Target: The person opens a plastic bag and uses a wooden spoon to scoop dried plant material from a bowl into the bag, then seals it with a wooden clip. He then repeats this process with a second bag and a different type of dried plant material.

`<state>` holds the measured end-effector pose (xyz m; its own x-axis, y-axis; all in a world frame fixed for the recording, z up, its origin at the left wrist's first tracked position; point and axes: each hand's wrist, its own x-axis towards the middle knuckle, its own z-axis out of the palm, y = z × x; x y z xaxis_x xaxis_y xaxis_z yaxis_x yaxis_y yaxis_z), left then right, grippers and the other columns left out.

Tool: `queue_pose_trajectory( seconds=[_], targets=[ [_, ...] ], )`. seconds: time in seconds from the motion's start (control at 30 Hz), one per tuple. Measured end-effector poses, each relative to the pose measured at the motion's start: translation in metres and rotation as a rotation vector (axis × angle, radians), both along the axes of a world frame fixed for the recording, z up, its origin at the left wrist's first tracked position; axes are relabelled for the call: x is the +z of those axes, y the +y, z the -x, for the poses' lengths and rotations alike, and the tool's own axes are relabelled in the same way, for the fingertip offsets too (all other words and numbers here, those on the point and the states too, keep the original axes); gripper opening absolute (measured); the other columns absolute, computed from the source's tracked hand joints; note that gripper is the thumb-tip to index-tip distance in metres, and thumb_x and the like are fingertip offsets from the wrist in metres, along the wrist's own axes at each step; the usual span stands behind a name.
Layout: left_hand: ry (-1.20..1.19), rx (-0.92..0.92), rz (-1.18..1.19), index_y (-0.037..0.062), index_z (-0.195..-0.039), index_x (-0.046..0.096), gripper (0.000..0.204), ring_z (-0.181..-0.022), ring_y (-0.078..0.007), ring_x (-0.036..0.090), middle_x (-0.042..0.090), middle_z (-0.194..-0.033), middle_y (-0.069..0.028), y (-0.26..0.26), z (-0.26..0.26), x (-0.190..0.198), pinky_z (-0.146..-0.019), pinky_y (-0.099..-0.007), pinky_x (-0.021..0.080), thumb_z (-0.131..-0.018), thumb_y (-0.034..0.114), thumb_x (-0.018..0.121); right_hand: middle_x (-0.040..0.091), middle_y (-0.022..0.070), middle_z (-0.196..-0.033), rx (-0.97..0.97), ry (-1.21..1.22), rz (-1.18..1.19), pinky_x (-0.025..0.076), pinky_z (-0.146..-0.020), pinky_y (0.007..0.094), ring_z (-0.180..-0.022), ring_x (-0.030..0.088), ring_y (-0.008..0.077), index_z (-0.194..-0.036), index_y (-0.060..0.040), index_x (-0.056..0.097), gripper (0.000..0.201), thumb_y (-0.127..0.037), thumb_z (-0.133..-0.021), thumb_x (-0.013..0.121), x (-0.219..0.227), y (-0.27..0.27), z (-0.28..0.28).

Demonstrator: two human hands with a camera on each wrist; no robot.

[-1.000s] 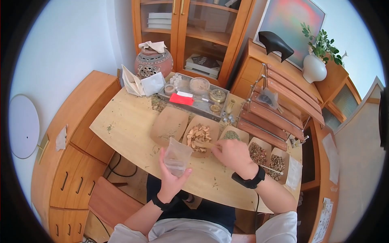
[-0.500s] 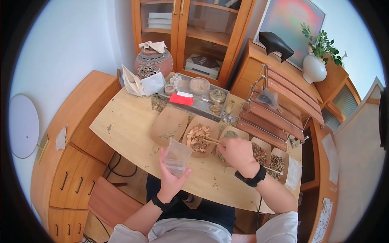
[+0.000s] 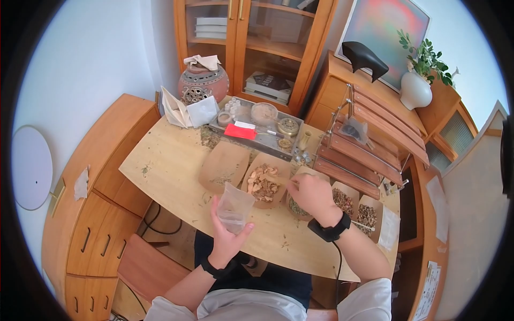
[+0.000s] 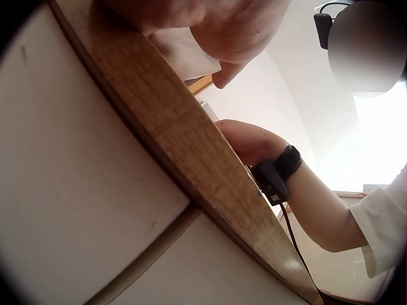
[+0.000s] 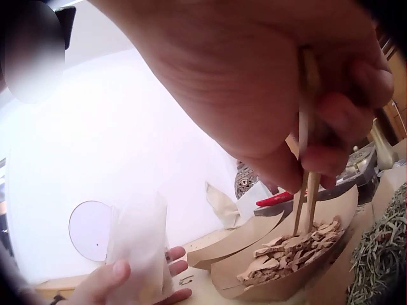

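In the head view my left hand (image 3: pixel 227 243) holds a small translucent bag (image 3: pixel 235 206) upright near the table's front, thumb on one side and fingers on the other. My right hand (image 3: pixel 313 198) grips a pair of wooden tongs (image 5: pixel 310 200). In the right wrist view their tips reach down into a pile of dried tan slices (image 5: pixel 286 257). The slices lie in a brown paper tray (image 3: pixel 265 157), right of a nearly bare paper tray (image 3: pixel 222 160). Dried green herb (image 5: pixel 381 254) fills the tray beneath my right hand.
Two more trays of dried pieces (image 3: pixel 342 202) stand right, with a thin pale stick (image 3: pixel 360 224) across. Behind are a metal tray (image 3: pixel 251 140) of containers, a red packet (image 3: pixel 239 131), a brass vase (image 3: pixel 304 140) and a slatted wooden rack (image 3: pixel 342 152). Herb crumbs dot the table (image 3: pixel 166 155).
The right hand drew back slightly to the right with the tongs, then moved a little left again over the dried slices. The left hand and bag have stayed in place.
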<state>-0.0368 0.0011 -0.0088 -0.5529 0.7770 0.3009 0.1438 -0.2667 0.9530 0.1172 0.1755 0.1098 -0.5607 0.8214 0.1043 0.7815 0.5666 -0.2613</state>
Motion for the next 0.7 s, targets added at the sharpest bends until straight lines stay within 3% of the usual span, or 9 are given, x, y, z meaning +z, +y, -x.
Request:
queue_pose_trajectory(
  seconds=[0.1, 0.2, 0.4, 0.7],
  targets=[
    [0.006, 0.011, 0.003, 0.0055, -0.155, 0.004, 0.107, -0.135, -0.0298, 0.038, 0.030, -0.147, -0.0198, -0.001, -0.002, 0.003, -0.112, -0.0437, 0.034, -0.079, 0.010, 0.080, 0.070, 0.0184, -0.084, -0.021, 0.007, 0.103, 0.056, -0.073, 0.0453, -0.083, 0.069, 0.0363, -0.087, -0.0076, 0.075, 0.030, -0.033, -0.090, 0.060, 0.001, 0.013, -0.001],
    [0.030, 0.007, 0.016, 0.0019, -0.155, 0.003, 0.111, -0.135, -0.0296, 0.040, 0.027, -0.150, -0.0210, 0.000, 0.001, -0.005, -0.109, -0.0418, 0.038, -0.078, 0.014, 0.083, 0.070, 0.0183, -0.088, -0.040, -0.030, 0.230, 0.055, -0.075, 0.0451, -0.084, 0.068, 0.0376, -0.088, -0.0062, 0.075, 0.034, -0.036, -0.090, 0.059, 0.003, 0.022, 0.002],
    [0.003, 0.000, 0.006, 0.0018, -0.155, 0.003, 0.111, -0.135, -0.0298, 0.039, 0.026, -0.151, -0.0210, 0.000, 0.001, -0.004, -0.109, -0.0418, 0.038, -0.079, 0.014, 0.082, 0.071, 0.0174, -0.090, -0.030, -0.036, 0.252, 0.054, -0.077, 0.0442, -0.087, 0.068, 0.0368, -0.090, -0.0074, 0.075, 0.035, -0.038, -0.089, 0.059, -0.004, 0.029, 0.007],
    [-0.020, -0.010, -0.007, 0.0060, -0.155, 0.003, 0.108, -0.135, -0.0296, 0.037, 0.030, -0.147, -0.0198, 0.000, 0.000, -0.002, -0.112, -0.0434, 0.034, -0.079, 0.011, 0.080, 0.072, 0.0165, -0.091, 0.033, 0.201, 0.306, 0.053, -0.075, 0.0388, -0.085, 0.070, 0.0320, -0.101, -0.0056, 0.074, 0.029, -0.032, -0.090, 0.066, -0.031, 0.038, 0.003]
  ],
)
